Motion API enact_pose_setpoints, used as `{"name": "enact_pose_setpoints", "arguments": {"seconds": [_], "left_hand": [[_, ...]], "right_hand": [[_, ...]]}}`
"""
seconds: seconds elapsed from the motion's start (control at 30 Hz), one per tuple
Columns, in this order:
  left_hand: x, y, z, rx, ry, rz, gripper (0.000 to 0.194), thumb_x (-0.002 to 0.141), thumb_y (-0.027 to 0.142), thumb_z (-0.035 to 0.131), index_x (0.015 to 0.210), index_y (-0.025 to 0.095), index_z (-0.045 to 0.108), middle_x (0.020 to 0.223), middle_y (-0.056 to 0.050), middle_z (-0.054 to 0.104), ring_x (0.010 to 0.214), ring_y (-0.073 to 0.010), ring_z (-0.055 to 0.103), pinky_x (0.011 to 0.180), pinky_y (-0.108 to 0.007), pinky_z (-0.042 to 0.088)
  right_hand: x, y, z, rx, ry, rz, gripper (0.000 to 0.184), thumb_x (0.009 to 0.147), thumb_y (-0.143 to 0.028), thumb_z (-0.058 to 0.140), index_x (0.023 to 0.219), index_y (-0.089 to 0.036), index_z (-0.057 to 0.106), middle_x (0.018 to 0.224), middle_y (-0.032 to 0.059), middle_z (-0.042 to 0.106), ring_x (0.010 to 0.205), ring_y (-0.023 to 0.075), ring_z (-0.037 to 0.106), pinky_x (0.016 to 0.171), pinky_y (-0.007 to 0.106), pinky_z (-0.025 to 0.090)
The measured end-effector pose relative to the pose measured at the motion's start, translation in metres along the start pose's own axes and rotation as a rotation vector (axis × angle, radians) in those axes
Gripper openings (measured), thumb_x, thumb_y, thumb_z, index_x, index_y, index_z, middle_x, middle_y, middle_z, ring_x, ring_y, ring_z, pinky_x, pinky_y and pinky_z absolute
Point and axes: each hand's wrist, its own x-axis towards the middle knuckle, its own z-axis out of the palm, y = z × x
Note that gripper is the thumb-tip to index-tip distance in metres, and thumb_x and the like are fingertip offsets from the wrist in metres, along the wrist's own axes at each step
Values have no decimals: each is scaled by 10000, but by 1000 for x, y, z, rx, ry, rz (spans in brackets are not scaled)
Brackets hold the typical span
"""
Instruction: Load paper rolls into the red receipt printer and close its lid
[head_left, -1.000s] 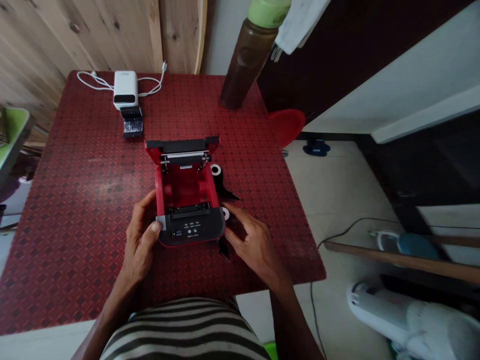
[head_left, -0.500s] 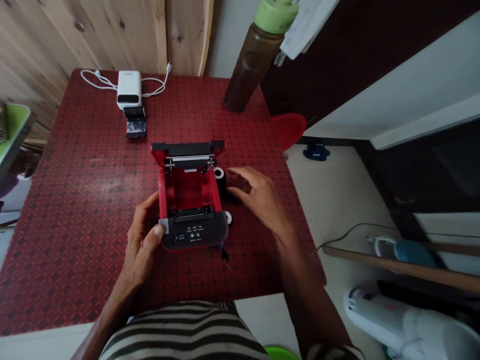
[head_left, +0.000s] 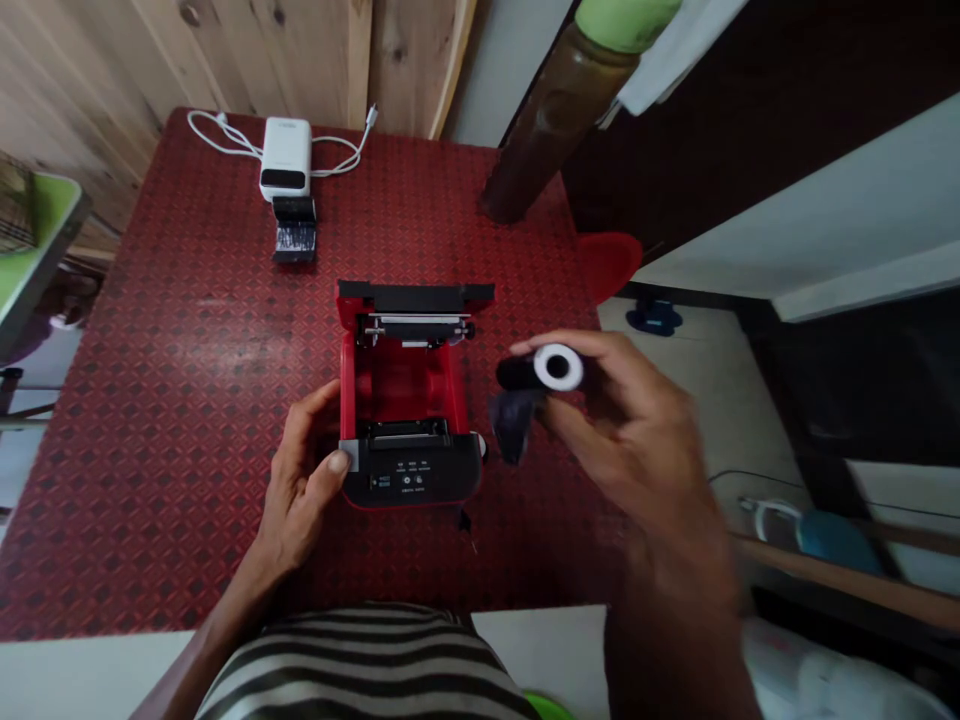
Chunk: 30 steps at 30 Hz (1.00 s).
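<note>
A: What changed?
B: Our right fingers (head_left: 600,345) now grip the black roll (head_left: 523,374) — raised off the tabletop (head_left: 210,420), right of the open printer (head_left: 412,478); our left fingers (head_left: 311,405) clasp the printer; both are engaged.

Looks like somebody's home tbh: plank wall (head_left: 255,60) past the far edge of the surface (head_left: 187,450), green-capped bottle (head_left: 562,110) near its far right corner, and what look like blue slippers (head_left: 655,317) on the pale floor (head_left: 739,395) beyond the right edge.
</note>
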Motion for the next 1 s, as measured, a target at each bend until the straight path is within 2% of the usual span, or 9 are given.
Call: {"name": "enact_pose_setpoints", "arguments": {"seconds": [0.1,0.2,0.3,0.37,0.5,0.67,0.83,0.9,1.0], "left_hand": [[0,0,1,-18,3,-8,627,1109,586,643,1652,277,596,1581,-128,694,1400,-348,704,1114,-507,620],[1,1,0,-28,-9,-4,607,1111,573,651,1641,283,593,1584,-128,690,1397,-342,708,1119,-516,627],[1,3,-1,-9,-10,-2,593,1097,588,667,1608,291,619,1568,-125,689,1398,-346,701,1170,-547,602],[0,2,-2,-4,-9,-12,603,1090,603,670,1605,293,622,1573,-126,680,1418,-352,681,1208,-567,572],[0,1,-2,-11,-15,-18,609,1098,596,662,1625,297,611,1599,-125,664,1458,-356,647,1255,-584,525],[0,0,-3,-6,-16,-12,615,1097,595,657,1633,299,603,1596,-125,666,1465,-362,640,1254,-591,521],[0,-1,-2,-30,-19,-30,623,1092,600,665,1631,291,603,1604,-131,665,1478,-365,633,1271,-601,494],[-1,-1,-2,-34,-21,-33,625,1094,597,667,1633,287,603,1607,-131,664,1479,-362,632,1272,-594,490],[-1,0,-1,-37,-15,-34,624,1095,594,669,1633,284,602,1605,-131,662,1474,-357,634,1260,-579,499]], "right_hand": [[2,-36,-4,-70,-163,-193,341,1051,-232,733,1382,-314,723,1266,40,819,1143,277,780,1037,464,642],[14,-49,25,-295,-288,-327,307,1085,-128,665,1357,-254,730,1224,84,822,1131,299,765,1042,501,653],[24,-48,58,-516,-356,-366,288,1056,-25,660,1253,-210,758,1188,114,822,1101,309,753,1034,495,651],[25,-48,71,-626,-375,-364,289,1041,20,653,1194,-199,765,1168,128,824,1056,306,750,991,472,651],[26,-53,80,-740,-387,-360,269,1050,30,634,1149,-173,779,1109,141,840,1001,305,759,880,434,644],[40,-55,89,-733,-472,-291,269,1076,12,603,1116,-171,797,1097,136,863,1069,295,785,883,406,620],[58,-50,94,-698,-618,-173,285,1087,-12,582,1110,-183,809,1107,119,867,972,271,824,799,381,602],[59,-49,94,-665,-618,-146,301,1071,6,577,1128,-179,808,1129,124,866,989,274,831,822,385,623],[52,-45,89,-550,-577,-155,365,1054,37,556,1218,-177,801,1240,132,865,1143,285,828,977,419,666]]}}
